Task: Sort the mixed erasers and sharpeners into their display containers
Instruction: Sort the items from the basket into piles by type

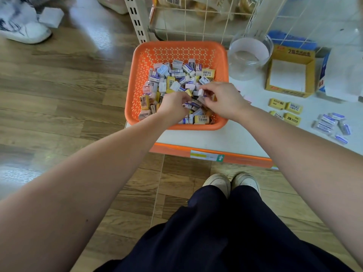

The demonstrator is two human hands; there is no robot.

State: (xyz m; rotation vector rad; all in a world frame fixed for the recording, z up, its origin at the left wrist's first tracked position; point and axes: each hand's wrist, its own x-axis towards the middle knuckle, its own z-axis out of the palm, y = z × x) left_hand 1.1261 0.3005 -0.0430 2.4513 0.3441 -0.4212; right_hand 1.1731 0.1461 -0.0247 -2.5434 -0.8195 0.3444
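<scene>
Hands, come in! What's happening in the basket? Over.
Left hand down in the pile, grip unclear. Right hand pinches a white piece over the basket. Yellow box and jar look empty. Nothing blocking.

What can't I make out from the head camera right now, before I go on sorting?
- Head view: whether the left hand grips anything; its own back hides the fingertips in the basket.
- Head view: whether the white piece pinched by the right hand is eraser or sharpener; too small.
- Head view: the contents of the blue box; the yellow box partly covers it.
</scene>
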